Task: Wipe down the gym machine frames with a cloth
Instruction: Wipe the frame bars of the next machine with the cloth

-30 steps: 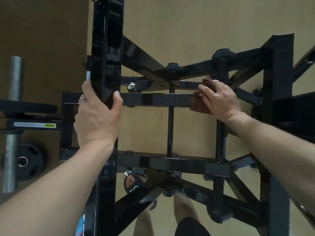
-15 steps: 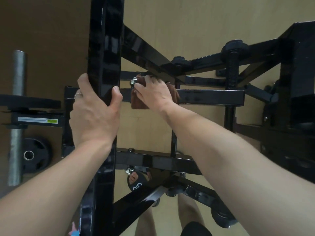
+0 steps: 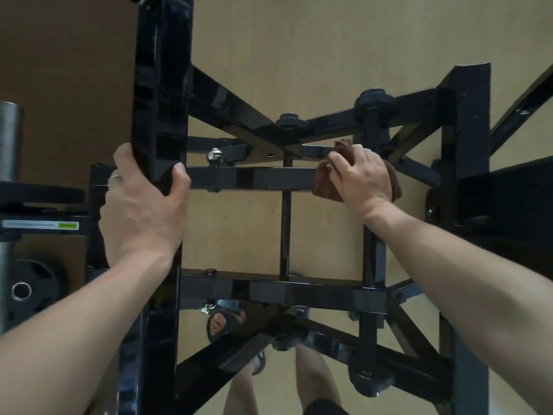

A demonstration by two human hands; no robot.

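Now: wiping crossbar (image 3: 269, 178). Your right hand (image 3: 363, 178) clutches cloth (image 3: 324, 187) on bar's right end; left hand (image 3: 140, 205) grips upright (image 3: 161, 85). Next, probably: drag cloth along bar, keeping pressure.

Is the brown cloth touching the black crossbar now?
Touching. The head view shows the right hand pressing the brown cloth onto the black crossbar.

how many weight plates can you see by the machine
2: one weight plate lies flat on the floor at lower left; another sits edge-on on the steel bar at the left edge. More may be hidden out of frame.
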